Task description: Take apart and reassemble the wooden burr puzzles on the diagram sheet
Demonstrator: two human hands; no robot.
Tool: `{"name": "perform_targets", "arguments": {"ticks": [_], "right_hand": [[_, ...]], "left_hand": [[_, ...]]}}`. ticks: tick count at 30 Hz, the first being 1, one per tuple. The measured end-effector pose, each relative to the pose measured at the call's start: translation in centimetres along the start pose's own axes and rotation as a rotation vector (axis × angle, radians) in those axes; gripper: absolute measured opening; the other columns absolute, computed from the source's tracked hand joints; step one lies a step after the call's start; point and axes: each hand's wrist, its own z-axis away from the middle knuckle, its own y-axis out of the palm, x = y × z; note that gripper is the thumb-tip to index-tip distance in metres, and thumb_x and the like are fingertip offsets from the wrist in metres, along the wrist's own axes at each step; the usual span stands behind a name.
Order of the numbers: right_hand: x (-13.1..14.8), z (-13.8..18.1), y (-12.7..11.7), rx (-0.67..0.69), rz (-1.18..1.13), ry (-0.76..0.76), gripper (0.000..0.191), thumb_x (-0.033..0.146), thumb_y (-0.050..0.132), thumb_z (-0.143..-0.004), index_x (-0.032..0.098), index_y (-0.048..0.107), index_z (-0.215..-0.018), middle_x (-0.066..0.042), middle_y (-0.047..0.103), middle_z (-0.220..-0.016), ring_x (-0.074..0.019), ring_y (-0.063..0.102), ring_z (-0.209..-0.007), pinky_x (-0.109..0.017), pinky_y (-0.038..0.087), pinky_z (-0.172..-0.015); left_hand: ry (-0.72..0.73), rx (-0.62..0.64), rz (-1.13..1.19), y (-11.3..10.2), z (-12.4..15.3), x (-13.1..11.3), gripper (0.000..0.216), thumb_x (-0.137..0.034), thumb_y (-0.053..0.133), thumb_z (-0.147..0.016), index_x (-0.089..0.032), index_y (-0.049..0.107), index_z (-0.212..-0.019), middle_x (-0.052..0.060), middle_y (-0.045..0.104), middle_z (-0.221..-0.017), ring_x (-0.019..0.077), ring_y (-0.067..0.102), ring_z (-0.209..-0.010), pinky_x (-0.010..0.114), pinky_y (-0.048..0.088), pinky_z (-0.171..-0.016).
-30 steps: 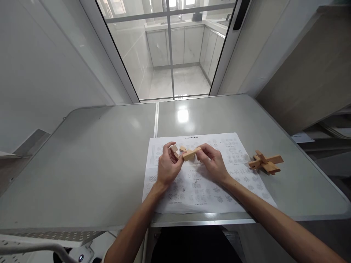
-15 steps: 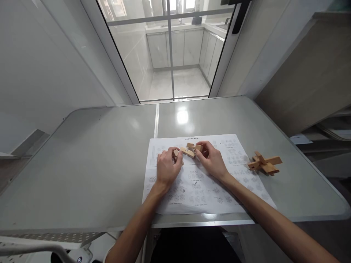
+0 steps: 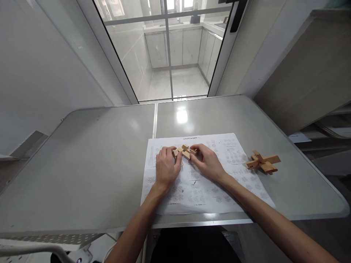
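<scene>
Several pale notched wooden puzzle pieces (image 3: 186,155) lie close together between my hands, over a printed sheet of diagrams (image 3: 219,190). My left hand (image 3: 166,166) has its thumb and fingers closed around a wooden puzzle piece (image 3: 175,152) at the left of the group. From the right, my right hand (image 3: 207,160) pinches another wooden puzzle piece (image 3: 193,151) against the middle ones. How far the pieces interlock is too small to make out.
An assembled wooden burr puzzle (image 3: 263,163) rests at the sheet's right edge. Everything sits on a grey folding table (image 3: 82,164) with a metal rim and a centre seam (image 3: 155,120). A glass-paned door (image 3: 170,54) stands beyond the far edge.
My right hand has moved left and slightly down with its piece, bringing it nearer the pieces by my left hand. My left hand stays nearly in place. The view has shifted slightly.
</scene>
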Motion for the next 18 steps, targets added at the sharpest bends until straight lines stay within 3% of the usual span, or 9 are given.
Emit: {"name": "perform_targets", "arguments": {"ticks": [8, 14, 18], "right_hand": [[0.56, 0.06, -0.14, 0.069, -0.066, -0.041, 0.016, 0.031, 0.056, -0.104, 0.025, 0.070, -0.108, -0.004, 0.076, -0.100, -0.0217, 0.067, -0.082, -0.035, 0.050, -0.074], [0.22, 0.00, 0.01, 0.016, -0.141, 0.024, 0.024, 0.026, 0.044, -0.106, 0.024, 0.067, -0.109, -0.003, 0.077, -0.096, -0.0195, 0.070, -0.076, -0.033, 0.053, -0.072], [0.01, -0.16, 0.18, -0.039, -0.151, 0.060, 0.020, 0.026, 0.048, -0.103, 0.022, 0.068, -0.106, -0.004, 0.074, -0.089, -0.0196, 0.067, -0.071, -0.032, 0.052, -0.068]], "left_hand": [[0.034, 0.014, 0.073, -0.09, 0.12, -0.12, 0.038, -0.044, 0.071, -0.098, -0.023, 0.057, -0.126, 0.010, 0.069, -0.125, 0.0276, 0.072, -0.104, 0.042, 0.057, -0.091], [0.142, 0.077, 0.049, -0.02, 0.15, 0.24, 0.078, -0.052, 0.085, -0.085, -0.026, 0.047, -0.148, 0.013, 0.060, -0.151, 0.0350, 0.065, -0.131, 0.049, 0.056, -0.104], [0.129, 0.118, -0.001, 0.03, -0.09, 0.37, 0.069, -0.050, 0.087, -0.083, -0.026, 0.056, -0.140, 0.010, 0.064, -0.144, 0.0334, 0.071, -0.119, 0.049, 0.059, -0.099]]}}
